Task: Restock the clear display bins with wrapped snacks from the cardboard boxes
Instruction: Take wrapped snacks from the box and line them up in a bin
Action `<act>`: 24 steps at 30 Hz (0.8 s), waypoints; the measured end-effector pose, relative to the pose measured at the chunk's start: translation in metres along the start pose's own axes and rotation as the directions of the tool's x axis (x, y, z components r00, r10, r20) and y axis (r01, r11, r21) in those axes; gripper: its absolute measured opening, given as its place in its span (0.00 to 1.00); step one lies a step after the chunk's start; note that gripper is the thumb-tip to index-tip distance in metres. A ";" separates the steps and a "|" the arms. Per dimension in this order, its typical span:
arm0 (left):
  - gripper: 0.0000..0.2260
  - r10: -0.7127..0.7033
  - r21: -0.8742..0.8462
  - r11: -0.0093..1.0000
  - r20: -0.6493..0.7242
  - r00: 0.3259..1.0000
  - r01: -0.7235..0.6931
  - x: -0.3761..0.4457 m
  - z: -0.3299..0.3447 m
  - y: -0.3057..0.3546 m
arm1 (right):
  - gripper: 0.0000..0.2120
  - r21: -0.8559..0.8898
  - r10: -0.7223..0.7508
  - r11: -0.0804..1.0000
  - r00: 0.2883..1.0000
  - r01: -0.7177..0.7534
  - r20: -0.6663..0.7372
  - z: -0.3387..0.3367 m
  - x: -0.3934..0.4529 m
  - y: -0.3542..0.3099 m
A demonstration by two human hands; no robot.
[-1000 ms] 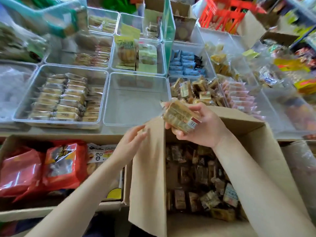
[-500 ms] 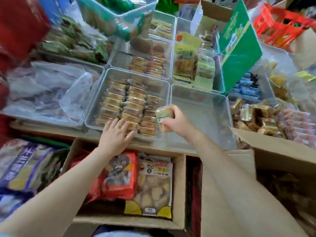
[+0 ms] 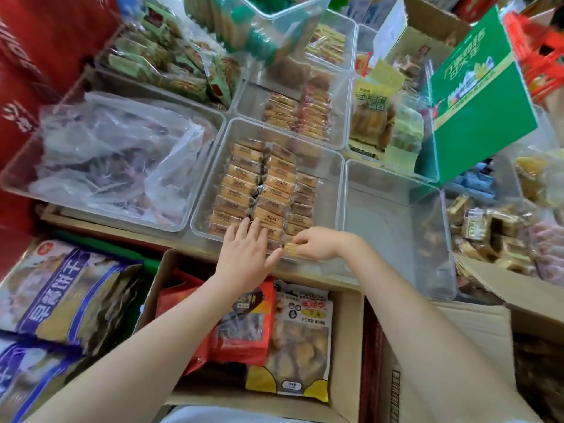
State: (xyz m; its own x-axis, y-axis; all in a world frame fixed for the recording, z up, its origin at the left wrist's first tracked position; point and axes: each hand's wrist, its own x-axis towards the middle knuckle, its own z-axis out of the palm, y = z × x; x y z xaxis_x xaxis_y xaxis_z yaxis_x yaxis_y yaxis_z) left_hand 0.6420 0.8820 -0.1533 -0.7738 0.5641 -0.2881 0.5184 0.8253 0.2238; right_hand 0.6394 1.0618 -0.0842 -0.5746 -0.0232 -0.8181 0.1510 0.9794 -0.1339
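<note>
Your right hand [image 3: 317, 242] pinches a small wrapped snack [image 3: 291, 249] at the near edge of the clear bin [image 3: 331, 166], beside its rows of wrapped biscuits [image 3: 259, 190]. Your curled fingers hide most of the snack, so its label can't be read. Your left hand [image 3: 245, 254] lies flat with fingers spread over the front row, covering those packets. The neighbouring clear bin [image 3: 396, 227] sits just right. The cardboard box [image 3: 488, 325] at lower right is cut off, its contents dark and hard to make out.
</note>
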 end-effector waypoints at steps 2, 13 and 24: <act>0.45 -0.001 0.008 1.000 -0.001 1.000 0.001 0.000 0.000 0.000 | 0.20 0.083 0.034 0.996 0.998 -0.029 -0.056 0.008 0.001 0.003; 0.27 -0.035 -0.123 0.992 -0.083 0.996 0.024 -0.021 0.004 0.042 | 0.10 0.355 0.067 0.913 0.783 0.202 -0.618 0.027 -0.118 0.060; 0.27 0.317 -0.815 0.571 0.113 0.942 -0.094 -0.080 -0.017 0.308 | 0.11 0.938 0.820 0.295 0.455 0.183 -0.347 0.168 -0.234 0.262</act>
State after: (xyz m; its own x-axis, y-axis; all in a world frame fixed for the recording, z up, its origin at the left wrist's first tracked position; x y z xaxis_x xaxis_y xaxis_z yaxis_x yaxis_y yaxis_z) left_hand 0.8577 1.0903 -0.0456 -0.5236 0.7953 -0.3055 0.0724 0.3988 0.9142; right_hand 0.9484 1.2902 -0.0220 -0.4166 0.8622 -0.2882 0.6939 0.0967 -0.7136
